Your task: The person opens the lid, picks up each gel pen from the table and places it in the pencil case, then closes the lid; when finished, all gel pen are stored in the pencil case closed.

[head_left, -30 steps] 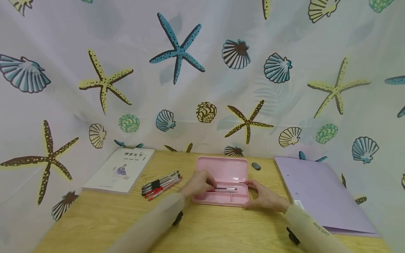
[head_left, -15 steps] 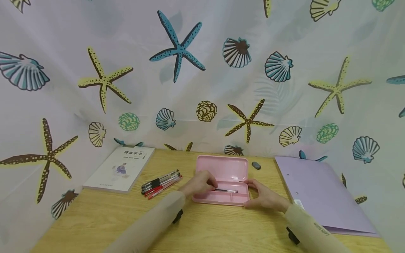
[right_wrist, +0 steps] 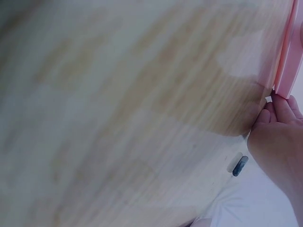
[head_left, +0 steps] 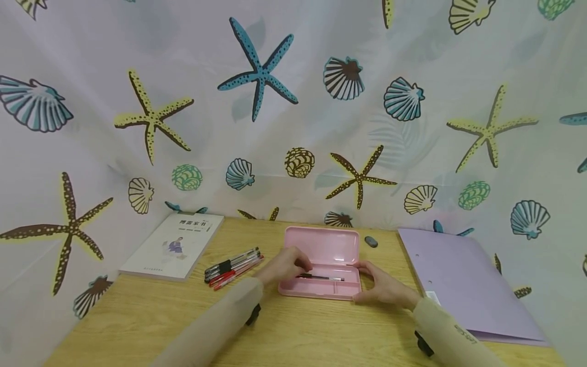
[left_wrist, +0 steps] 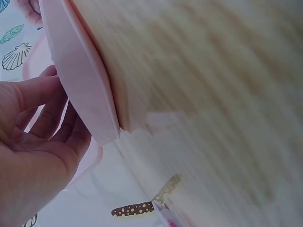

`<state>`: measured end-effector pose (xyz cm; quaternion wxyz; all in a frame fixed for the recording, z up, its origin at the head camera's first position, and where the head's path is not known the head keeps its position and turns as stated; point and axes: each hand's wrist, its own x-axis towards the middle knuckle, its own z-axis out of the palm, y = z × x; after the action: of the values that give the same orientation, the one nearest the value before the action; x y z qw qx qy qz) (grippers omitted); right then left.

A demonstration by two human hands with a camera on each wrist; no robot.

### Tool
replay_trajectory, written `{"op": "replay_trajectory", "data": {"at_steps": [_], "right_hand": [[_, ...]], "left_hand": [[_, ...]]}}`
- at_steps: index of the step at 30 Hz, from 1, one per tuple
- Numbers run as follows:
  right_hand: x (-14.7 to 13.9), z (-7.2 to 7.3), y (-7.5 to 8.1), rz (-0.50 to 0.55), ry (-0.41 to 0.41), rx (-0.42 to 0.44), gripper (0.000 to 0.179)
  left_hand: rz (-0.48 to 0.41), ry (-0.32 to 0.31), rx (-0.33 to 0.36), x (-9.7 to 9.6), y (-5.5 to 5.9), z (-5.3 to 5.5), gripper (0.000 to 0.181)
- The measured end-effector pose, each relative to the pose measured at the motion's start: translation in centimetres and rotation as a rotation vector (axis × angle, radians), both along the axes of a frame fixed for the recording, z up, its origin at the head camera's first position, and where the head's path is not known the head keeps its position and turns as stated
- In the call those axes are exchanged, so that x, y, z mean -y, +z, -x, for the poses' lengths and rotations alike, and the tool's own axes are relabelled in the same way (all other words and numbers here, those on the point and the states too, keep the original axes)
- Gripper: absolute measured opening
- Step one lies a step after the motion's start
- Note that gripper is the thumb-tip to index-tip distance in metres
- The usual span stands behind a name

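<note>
A pink pencil case [head_left: 312, 294] lies with its lid raised on the wooden table. In its long compartment sits a black-and-clear pen [head_left: 323, 278], its left end right under my left fingertips. My left hand [head_left: 286, 266] reaches over the case's left end with fingers loosely bent; in the left wrist view the fingers [left_wrist: 45, 113] dip behind the case wall [left_wrist: 87, 80], partly hidden. My right hand [head_left: 387, 288] grips the case's right end, thumb at the front corner and fingers near the hinge. In the right wrist view its fingertips [right_wrist: 281, 109] touch the case corner [right_wrist: 286, 75].
Several black and red pens [head_left: 234, 267] lie bunched left of the case. A white book [head_left: 171, 247] lies at the back left, a lilac folder [head_left: 468, 285] at the right. A small dark eraser-like piece [head_left: 371, 241] sits behind the case. A patterned curtain [head_left: 293, 102] hangs behind.
The pen has settled down into the case's compartment, and my left fingers have drawn slightly left, uncovering more of it. My right hand keeps its hold on the case.
</note>
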<state>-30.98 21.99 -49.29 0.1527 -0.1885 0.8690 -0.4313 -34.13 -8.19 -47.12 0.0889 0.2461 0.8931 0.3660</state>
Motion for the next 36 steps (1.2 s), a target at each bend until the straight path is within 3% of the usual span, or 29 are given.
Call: {"op": "replay_trajectory", "data": {"at_steps": [6, 14, 21, 28, 36], "right_hand": [[0.0, -0.1, 0.0, 0.005, 0.002, 0.003, 0.083], [0.1, 0.1, 0.2, -0.009, -0.006, -0.011, 0.084], [0.3, 0.0, 0.1, 0.004, 0.002, -0.008, 0.082], [0.1, 0.1, -0.2, -0.002, 0.009, -0.005, 0.083], [0.0, 0.1, -0.1, -0.010, -0.011, 0.011, 0.085]], "left_hand": [[-0.040, -0.012, 0.009, 0.5, 0.3, 0.2, 0.017], [-0.123, 0.037, -0.025, 1.8, 1.2, 0.4, 0.012], [-0.180, 0.109, 0.013, 3.9, 1.8, -0.2, 0.015], [-0.218, 0.114, 0.041, 6.9, 1.5, -0.4, 0.016], [-0.241, 0.224, 0.134, 9.8, 1.3, -1.0, 0.017]]}}
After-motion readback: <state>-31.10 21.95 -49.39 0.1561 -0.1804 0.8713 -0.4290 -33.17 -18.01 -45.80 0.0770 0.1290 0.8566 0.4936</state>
